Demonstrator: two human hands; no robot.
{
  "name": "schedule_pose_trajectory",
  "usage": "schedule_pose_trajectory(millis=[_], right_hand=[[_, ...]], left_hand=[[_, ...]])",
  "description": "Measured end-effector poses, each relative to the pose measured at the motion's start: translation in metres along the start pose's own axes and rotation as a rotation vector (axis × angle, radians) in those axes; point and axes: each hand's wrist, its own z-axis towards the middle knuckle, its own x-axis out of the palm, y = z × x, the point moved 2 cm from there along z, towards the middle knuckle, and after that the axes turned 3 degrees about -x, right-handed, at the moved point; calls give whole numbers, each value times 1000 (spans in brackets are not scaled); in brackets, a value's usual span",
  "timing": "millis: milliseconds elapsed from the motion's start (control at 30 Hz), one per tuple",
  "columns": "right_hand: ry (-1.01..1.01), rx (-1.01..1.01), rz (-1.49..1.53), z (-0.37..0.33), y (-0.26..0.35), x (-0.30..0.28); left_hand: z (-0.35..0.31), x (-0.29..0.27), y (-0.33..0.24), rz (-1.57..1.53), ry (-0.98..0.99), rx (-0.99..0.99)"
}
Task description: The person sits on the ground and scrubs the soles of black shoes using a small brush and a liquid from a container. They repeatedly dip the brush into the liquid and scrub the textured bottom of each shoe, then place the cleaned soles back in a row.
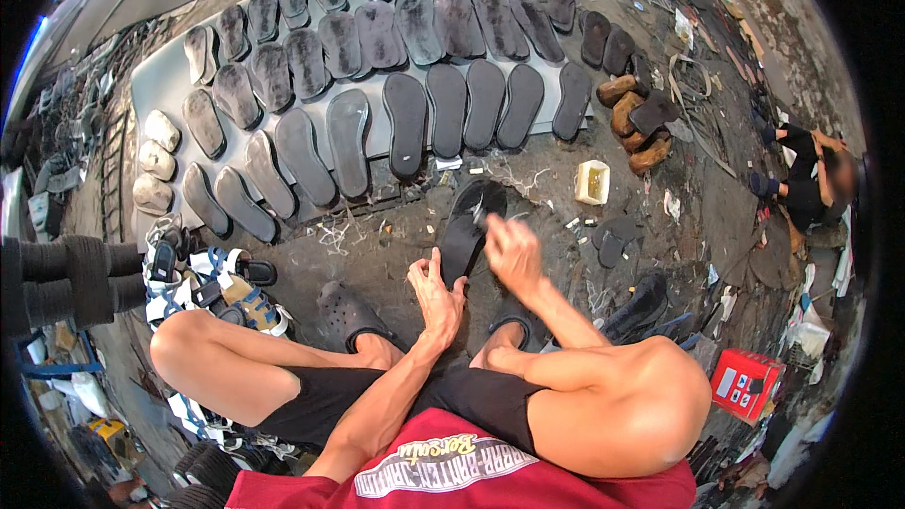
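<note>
A black shoe sole (462, 243) is propped in front of me, its toe end pointing away. My left hand (436, 302) grips it at the near end, thumb and fingers at its edges. Over the sole's right side is my right hand (515, 253), its fingers closed in a pinch and slightly blurred. Whatever it pinches is mostly hidden; a small whitish smear or tip shows at the fingertips, against the sole's upper part. Beyond the sole, several rows of grey and black soles (406, 125) lie on a pale sheet (377, 151), many with a wet-looking, streaky surface.
A cut-open, pale yellow container (592, 182) stands at the right, near brown shoe lasts (647, 155). Pale lasts (154, 194) and strapped sandals (226, 269) lie at the left. A red box (747, 386) is beside my right knee. Another person (811, 174) sits far right.
</note>
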Motion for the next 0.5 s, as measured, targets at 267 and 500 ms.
schedule_pose_trajectory(millis=[267, 500], right_hand=[[-71, 27, 67, 79, -35, -15], [60, -164, 111, -16, 30, 3]], left_hand=[[20, 3, -12, -16, 37, 40], [19, -15, 11, -353, 23, -125]])
